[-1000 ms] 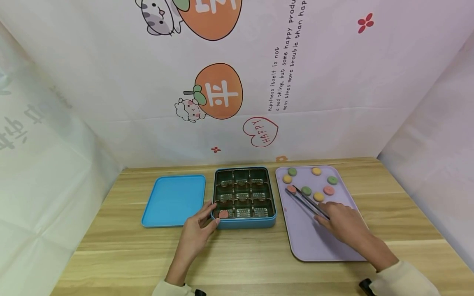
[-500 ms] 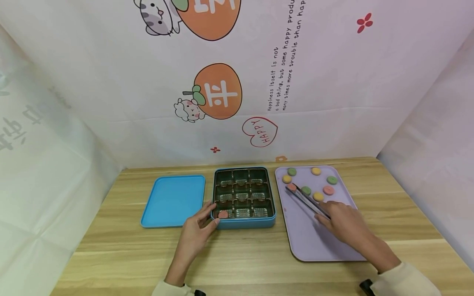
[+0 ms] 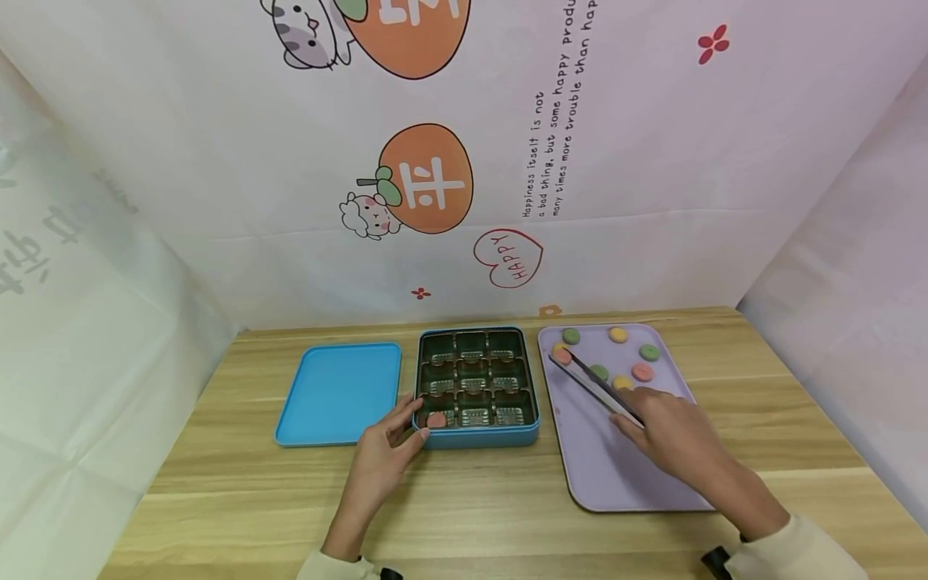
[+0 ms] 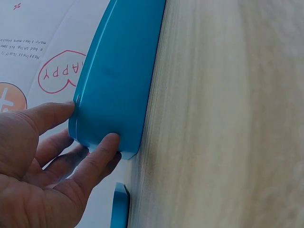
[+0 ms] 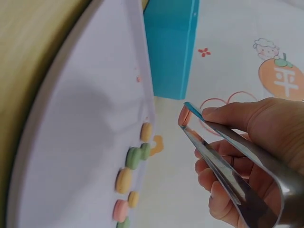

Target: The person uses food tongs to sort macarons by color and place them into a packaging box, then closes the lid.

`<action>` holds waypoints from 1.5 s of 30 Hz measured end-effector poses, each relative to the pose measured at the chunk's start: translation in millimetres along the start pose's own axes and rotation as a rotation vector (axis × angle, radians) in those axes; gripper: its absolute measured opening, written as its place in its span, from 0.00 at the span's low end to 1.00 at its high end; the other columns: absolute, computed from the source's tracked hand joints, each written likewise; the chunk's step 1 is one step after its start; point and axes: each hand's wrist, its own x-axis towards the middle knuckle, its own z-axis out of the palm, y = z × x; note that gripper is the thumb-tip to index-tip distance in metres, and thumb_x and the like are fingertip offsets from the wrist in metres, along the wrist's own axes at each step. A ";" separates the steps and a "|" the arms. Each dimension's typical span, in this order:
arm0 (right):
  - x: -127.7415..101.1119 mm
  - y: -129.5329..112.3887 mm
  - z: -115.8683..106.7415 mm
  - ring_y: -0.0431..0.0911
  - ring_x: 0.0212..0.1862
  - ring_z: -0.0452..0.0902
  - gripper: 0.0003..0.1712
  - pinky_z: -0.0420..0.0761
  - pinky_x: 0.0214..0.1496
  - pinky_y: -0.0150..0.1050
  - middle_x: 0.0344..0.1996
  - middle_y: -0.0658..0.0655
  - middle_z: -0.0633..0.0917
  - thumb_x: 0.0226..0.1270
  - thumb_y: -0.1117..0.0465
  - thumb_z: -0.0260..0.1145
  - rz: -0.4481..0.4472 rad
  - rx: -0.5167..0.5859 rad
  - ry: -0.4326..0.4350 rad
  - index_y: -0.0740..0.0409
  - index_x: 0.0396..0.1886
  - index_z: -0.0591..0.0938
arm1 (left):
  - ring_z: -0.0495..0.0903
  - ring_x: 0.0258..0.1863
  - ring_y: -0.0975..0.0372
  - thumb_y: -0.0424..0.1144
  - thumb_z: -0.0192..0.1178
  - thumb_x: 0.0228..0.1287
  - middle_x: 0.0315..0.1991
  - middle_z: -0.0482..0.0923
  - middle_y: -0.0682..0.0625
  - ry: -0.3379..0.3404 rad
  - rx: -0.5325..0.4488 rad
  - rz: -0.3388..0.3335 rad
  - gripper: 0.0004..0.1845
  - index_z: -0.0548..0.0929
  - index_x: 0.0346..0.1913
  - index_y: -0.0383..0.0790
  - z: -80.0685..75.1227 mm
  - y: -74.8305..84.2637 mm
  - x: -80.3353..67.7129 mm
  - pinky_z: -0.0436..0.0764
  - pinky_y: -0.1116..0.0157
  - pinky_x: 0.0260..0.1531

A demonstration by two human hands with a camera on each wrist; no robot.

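My right hand (image 3: 677,431) grips metal tongs (image 5: 218,164), whose tips pinch a pink macaron (image 5: 184,115). In the right wrist view this macaron is raised off the lilac tray (image 3: 616,479); in the head view it overlaps a yellow macaron at the tray's back left. My left hand (image 3: 384,459) holds the front left corner of a blue box (image 3: 478,437), thumb on the front wall and fingers along the left side and rim. Inside, a divided plastic insert (image 3: 473,374) has one pink macaron (image 3: 437,420) in its front left compartment.
Several green, yellow and pink macarons lie toward the tray's back, among them a pink one (image 3: 642,372) and a green one (image 3: 648,352). A blue lid (image 3: 341,395) lies left of the box. A printed white cloth (image 3: 616,266) hangs behind the table.
The tongs have lifted the pink macaron from its place on the tray and carried it slightly back and left. My left hand and the box have stayed put.
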 end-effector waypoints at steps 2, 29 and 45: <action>-0.3 -3.9 -2.9 0.45 0.26 0.75 0.13 0.75 0.22 0.45 0.26 0.51 0.85 0.66 0.56 0.76 -0.011 -0.008 0.014 0.59 0.44 0.88 | 0.63 0.80 0.43 0.33 0.67 0.72 0.80 0.63 0.37 0.000 0.000 -0.003 0.27 0.77 0.72 0.37 0.0 -0.2 0.4 0.79 0.51 0.70; 23.7 -74.9 4.0 0.39 0.23 0.74 0.13 0.72 0.18 0.33 0.26 0.49 0.83 0.67 0.57 0.75 -0.210 -0.037 0.045 0.61 0.45 0.88 | 0.68 0.77 0.42 0.33 0.66 0.73 0.81 0.62 0.39 0.001 0.007 -0.011 0.27 0.77 0.73 0.38 0.2 -1.5 2.1 0.80 0.54 0.68; 44.6 -119.0 20.1 0.50 0.30 0.86 0.18 0.85 0.23 0.43 0.41 0.60 0.91 0.69 0.55 0.75 -0.240 -0.043 -0.071 0.65 0.50 0.89 | 0.68 0.76 0.42 0.33 0.66 0.73 0.81 0.63 0.39 0.001 -0.002 -0.012 0.27 0.78 0.72 0.38 0.0 0.7 1.2 0.80 0.53 0.68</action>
